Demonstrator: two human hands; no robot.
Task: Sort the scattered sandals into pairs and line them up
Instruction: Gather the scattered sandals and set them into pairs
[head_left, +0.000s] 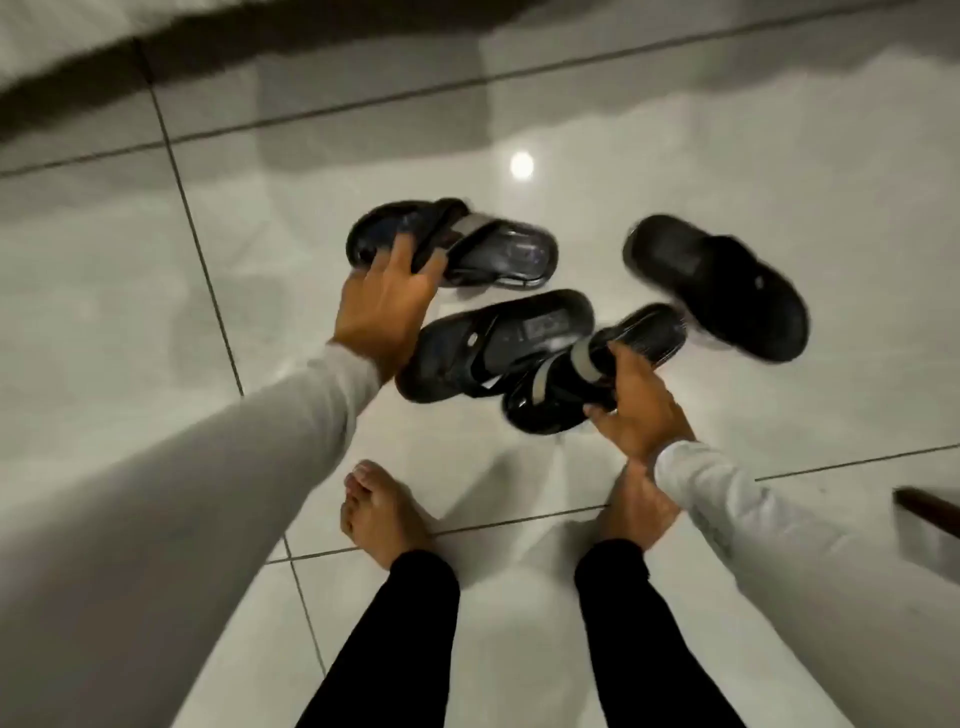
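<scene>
Several black sandals are in the middle of a white tiled floor. My left hand (387, 304) grips the near edge of a black sandal with a grey strap (498, 249), its fingers curled over the toe end. My right hand (636, 402) holds a matching grey-strapped sandal (587, 374), lifted and tilted. Between them a plain black flip-flop (483, 343) lies flat on the floor. A second plain black sandal (719, 286) lies to the right, blurred.
My two bare feet (376, 512) stand just below the sandals, legs in black trousers. A dark edge of furniture (924, 506) shows at the right. A shadowed wall base (156, 67) runs across the top left. A lamp glare (521, 165) shines on the tiles.
</scene>
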